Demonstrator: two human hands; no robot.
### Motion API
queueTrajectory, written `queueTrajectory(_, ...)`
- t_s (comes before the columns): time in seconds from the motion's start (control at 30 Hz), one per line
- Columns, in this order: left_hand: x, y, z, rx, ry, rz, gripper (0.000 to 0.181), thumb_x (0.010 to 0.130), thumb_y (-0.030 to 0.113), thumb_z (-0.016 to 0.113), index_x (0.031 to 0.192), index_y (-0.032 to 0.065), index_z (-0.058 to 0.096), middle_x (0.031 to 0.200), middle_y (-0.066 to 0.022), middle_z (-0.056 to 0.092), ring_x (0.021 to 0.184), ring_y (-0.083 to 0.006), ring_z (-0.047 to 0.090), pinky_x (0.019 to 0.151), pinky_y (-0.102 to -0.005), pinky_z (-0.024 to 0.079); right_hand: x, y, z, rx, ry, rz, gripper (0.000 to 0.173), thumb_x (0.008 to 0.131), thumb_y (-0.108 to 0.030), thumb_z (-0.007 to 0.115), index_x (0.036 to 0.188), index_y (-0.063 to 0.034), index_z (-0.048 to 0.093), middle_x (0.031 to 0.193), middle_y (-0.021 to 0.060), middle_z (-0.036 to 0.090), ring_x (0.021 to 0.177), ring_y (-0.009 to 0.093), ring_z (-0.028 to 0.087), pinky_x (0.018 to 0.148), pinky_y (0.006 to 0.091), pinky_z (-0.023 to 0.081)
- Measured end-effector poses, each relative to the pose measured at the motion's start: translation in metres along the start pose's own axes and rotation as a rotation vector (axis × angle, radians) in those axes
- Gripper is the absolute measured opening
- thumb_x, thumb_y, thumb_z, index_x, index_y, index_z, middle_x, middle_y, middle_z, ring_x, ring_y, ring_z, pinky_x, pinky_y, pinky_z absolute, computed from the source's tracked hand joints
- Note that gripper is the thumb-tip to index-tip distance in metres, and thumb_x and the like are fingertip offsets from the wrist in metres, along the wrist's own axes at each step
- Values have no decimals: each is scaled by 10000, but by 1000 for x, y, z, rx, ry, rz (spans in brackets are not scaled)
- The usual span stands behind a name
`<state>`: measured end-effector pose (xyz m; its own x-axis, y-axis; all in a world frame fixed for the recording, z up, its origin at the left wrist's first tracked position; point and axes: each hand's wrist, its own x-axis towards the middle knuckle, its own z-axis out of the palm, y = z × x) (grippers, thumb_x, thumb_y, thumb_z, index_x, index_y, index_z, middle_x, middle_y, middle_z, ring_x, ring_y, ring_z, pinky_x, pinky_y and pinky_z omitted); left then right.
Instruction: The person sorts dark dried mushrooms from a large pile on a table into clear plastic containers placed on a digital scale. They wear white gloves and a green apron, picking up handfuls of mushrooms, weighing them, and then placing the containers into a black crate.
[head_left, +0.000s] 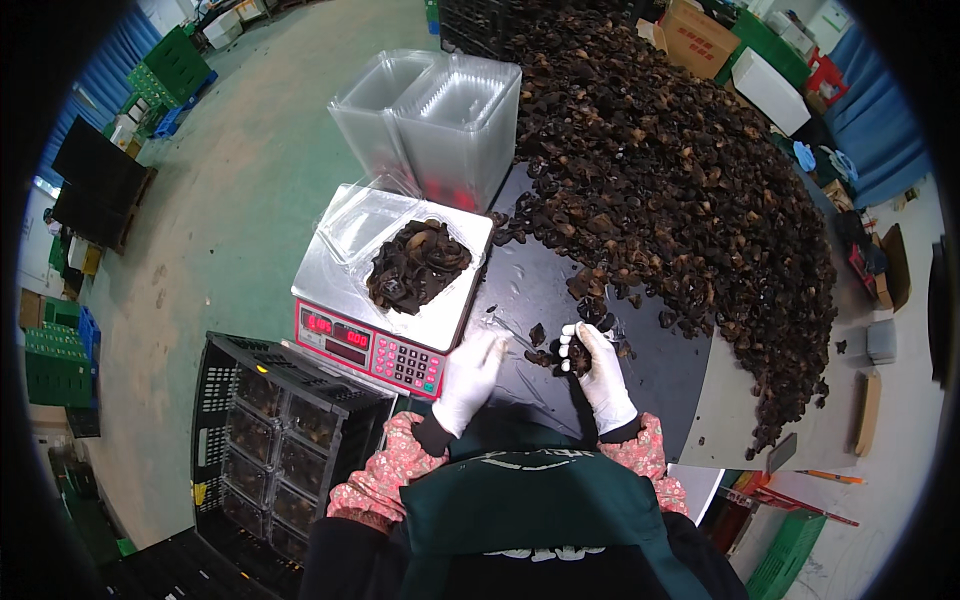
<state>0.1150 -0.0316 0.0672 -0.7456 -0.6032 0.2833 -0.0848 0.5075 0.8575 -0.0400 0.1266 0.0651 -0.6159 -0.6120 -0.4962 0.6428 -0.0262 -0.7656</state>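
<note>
My right hand (598, 375), in a white glove, has its fingers curled round a piece of dark wood ear fungus (579, 357) over the dark tabletop. Near the right front corner of the scale is my left hand (474, 375), gloved too; what its fingers do is blurred, and nothing plain shows in them. A clear plastic box (352, 232) lies with its lid raised on the steel pan of a red digital scale (405, 369), holding a clump of dark fungus (417, 267). A few loose fungus pieces (537, 334) lie between my hands.
A big heap of dark fungus (660, 172) spreads over the table's far and right parts. Nested clear plastic boxes (457, 135) stand behind the scale. At lower left, a black crate (300, 375) holds several filled clear boxes (247, 435). A small grey block (781, 453) lies near the table's right front edge.
</note>
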Motion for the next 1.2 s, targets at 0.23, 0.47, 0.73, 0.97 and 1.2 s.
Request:
queueTrajectory(0.23, 85, 20, -64, 889, 270, 210, 294, 788, 141, 703, 1077, 115, 652, 1080, -81, 600, 1016, -287, 528, 842, -426, 405, 2, -10, -12, -29, 1, -26, 237, 995, -267, 550, 954, -58, 653, 795, 5, 628, 646, 103, 587, 539, 249, 464)
queueTrajectory(0.47, 116, -9, -72, 1115, 33, 217, 107, 798, 180, 605, 836, 106, 672, 967, -109, 590, 932, -301, 532, 801, -454, 406, -7, -9, -28, 61, 52, -42, 262, 1006, -273, 532, 951, -39, 636, 775, 10, 613, 617, 104, 565, 520, 252, 450)
queueTrajectory(0.73, 118, -8, -90, 1108, -76, 222, 190, 748, 209, 748, 850, 82, 651, 999, -102, 599, 1074, -332, 516, 856, -476, 402, -24, -5, -49, -151, 74, -21, 228, 976, -173, 499, 1039, -47, 677, 726, -18, 575, 539, 68, 483, 453, 224, 383)
queueTrajectory(0.97, 91, 30, -65, 647, 101, 405, 176, 794, 200, 744, 810, 104, 597, 854, -82, 566, 870, -293, 522, 785, -438, 382, 20, 25, -26, -1288, 69, -778, 268, 882, -88, 611, 1127, -157, 695, 993, 53, 665, 810, 212, 671, 666, 319, 541)
queueTrajectory(1.2, -6, -42, 46, 328, -365, 120, 183, 908, 232, 608, 1041, 110, 577, 988, -108, 575, 792, -331, 633, 649, -437, 538, 64, 16, 4, -1662, -167, -666, 137, 845, -199, 642, 923, -92, 607, 913, 112, 588, 844, 321, 640, 706, 428, 526)
